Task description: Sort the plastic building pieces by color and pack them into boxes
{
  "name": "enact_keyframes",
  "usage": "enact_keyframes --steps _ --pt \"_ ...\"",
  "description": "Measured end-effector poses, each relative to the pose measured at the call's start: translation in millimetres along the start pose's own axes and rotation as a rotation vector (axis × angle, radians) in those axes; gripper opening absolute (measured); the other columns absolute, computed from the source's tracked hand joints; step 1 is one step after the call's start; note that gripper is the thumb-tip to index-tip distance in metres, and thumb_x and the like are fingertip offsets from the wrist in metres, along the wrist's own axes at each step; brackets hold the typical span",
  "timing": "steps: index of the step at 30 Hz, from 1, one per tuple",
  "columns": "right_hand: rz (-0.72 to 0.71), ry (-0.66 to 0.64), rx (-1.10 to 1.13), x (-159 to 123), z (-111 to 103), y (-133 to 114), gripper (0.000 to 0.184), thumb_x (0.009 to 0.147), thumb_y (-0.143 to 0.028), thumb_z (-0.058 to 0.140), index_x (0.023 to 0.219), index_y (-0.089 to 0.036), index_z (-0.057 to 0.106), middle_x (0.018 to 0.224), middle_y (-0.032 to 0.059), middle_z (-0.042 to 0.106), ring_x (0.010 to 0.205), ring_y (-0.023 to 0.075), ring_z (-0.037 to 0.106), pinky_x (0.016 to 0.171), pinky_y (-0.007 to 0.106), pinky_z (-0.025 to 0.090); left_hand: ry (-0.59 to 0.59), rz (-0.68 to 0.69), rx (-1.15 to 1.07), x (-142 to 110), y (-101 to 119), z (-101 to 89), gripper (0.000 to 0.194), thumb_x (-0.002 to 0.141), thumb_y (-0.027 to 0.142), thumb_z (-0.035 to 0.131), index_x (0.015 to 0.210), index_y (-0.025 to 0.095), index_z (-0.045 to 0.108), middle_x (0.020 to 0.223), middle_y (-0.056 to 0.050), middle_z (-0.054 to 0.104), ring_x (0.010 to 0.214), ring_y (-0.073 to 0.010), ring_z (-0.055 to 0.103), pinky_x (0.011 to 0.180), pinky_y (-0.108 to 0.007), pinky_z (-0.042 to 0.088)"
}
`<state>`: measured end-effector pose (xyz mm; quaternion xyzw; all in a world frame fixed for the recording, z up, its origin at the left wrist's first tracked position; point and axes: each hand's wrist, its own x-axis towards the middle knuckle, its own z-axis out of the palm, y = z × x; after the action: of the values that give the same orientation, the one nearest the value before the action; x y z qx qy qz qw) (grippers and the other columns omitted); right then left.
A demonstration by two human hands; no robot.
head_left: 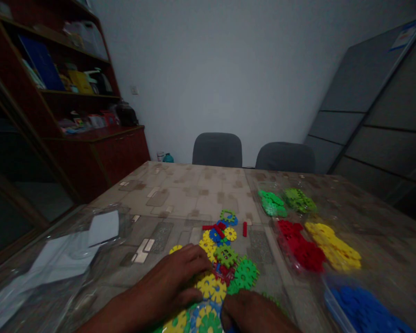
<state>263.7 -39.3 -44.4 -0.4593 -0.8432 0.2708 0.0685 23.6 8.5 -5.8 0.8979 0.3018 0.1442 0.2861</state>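
From the head camera, the person's left hand (169,282) lies curved with its fingers spread over a heap of interlocking plastic gear-shaped pieces (215,259) in yellow, green, blue and red, touching the heap, though whether it grips a piece cannot be told. The right hand (253,314) sits knuckles up at the near edge of the heap, its fingers hidden, so open or closed cannot be told either. A bright green gear-shaped piece (245,274) lies just beyond the right hand, and a small red plastic bar (244,229) lies apart from the heap's far end. All this rests on a beige patterned table (180,194) under a clear cover. To the right lie 4 clear plastic bags of green, lime, red and yellow pieces (300,229), with a clear plastic tub of blue pieces (364,310) nearer the person. A clear plastic bag with white paper (65,259) lies on the left. Beyond the table stand 2 grey chairs (217,150) and a dark red wooden cabinet (93,157)
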Motion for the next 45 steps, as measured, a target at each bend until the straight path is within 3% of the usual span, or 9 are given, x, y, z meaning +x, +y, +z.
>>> enact_keyframes --steps 3,8,16,21,26,31,37,41,45 --pt "0.023 0.027 0.099 -5 -22 -6 0.031 0.071 -0.009 0.067 0.098 -0.023 0.071 0.102 0.0051 0.076 0.089 0.0229 0.068 0.073 0.027 0.044 -0.055 0.004 0.03 0 1 5.5 0.032 0.088 0.041 0.072 0.115 0.028 0.062 0.118 -0.007 0.061 0.106 -0.0284 0.056 0.087 -0.033 0.045" --pt "0.162 0.334 0.096 4 -48 -11 0.016 0.091 -0.014 0.05 0.096 -0.019 0.064 0.1 0.0082 0.069 0.093 0.0229 0.063 0.082 0.032 0.046 -0.036 -0.01 0.101 0 0 11.7 0.022 0.092 0.044 0.065 0.105 0.027 0.061 0.109 -0.006 0.06 0.096 -0.0262 0.055 0.083 -0.031 0.043" --pt "0.358 0.495 -0.033 91 -63 18 0.015 0.099 -0.018 0.049 0.1 -0.015 0.064 0.106 0.0107 0.066 0.102 0.0246 0.061 0.092 0.042 0.047 -0.041 0.001 0.128 1 1 11.5 0.012 0.093 0.034 0.061 0.102 0.026 0.062 0.108 -0.007 0.062 0.096 -0.0261 0.058 0.08 -0.031 0.045" --pt "0.297 0.435 0.059 122 -61 36 0.024 0.098 -0.038 0.062 0.109 -0.018 0.066 0.111 0.0054 0.067 0.096 0.0208 0.065 0.086 0.042 0.054 -0.006 -0.001 0.036 -1 -8 0.1 0.019 0.093 0.035 0.065 0.109 0.026 0.065 0.109 -0.006 0.067 0.099 -0.0257 0.061 0.085 -0.032 0.047" --pt "0.104 0.258 0.254 91 -62 27 0.025 0.098 -0.034 0.052 0.079 -0.019 0.058 0.076 -0.0016 0.061 0.073 0.0152 0.058 0.069 0.029 0.047 0.187 -0.211 0.051 -1 -20 -17.9 0.014 0.098 0.026 0.054 0.103 0.023 0.067 0.107 -0.006 0.07 0.101 -0.024 0.064 0.09 -0.034 0.047" --pt "0.01 0.18 0.43 64 -65 25 0.022 0.094 -0.036 0.046 0.079 -0.021 0.052 0.07 -0.0021 0.06 0.064 0.0148 0.056 0.058 0.025 0.044 0.205 -0.235 0.053 0 -27 -9.3 0.021 0.094 0.02 0.056 0.111 0.024 0.066 0.116 -0.007 0.07 0.108 -0.0247 0.063 0.095 -0.036 0.048" --pt "0.095 0.357 0.363 81 -60 40 0.016 0.091 -0.024 0.046 0.077 -0.021 0.052 0.072 0.0002 0.06 0.071 0.0171 0.058 0.063 0.027 0.042 0.215 -0.184 0.06 -2 -36 3.0 0.031 0.093 0.017 0.056 0.122 0.025 0.064 0.131 -0.008 0.065 0.121 -0.0263 0.058 0.104 -0.04 0.045" --pt "0.071 0.271 0.231 98 -52 32 0.006 0.085 -0.013 0.06 0.084 -0.017 0.064 0.082 0.0011 0.068 0.084 0.0194 0.064 0.075 0.03 0.046 0.191 -0.228 0.093 -3 -36 -0.3 0.025 0.094 0.019 0.056 0.116 0.025 0.067 0.127 -0.008 0.067 0.116 -0.0264 0.061 0.1 -0.038 0.047" --pt "0.083 0.176 0.075 110 -48 25 0.023 0.086 -0.022 0.073 0.108 -0.017 0.067 0.111 0.0055 0.069 0.107 0.025 0.063 0.095 0.046 0.048 0.179 -0.218 0.083 -2 -36 -1.9 0.024 0.094 0.02 0.057 0.115 0.025 0.067 0.127 -0.007 0.067 0.116 -0.0265 0.061 0.1 -0.036 0.047"
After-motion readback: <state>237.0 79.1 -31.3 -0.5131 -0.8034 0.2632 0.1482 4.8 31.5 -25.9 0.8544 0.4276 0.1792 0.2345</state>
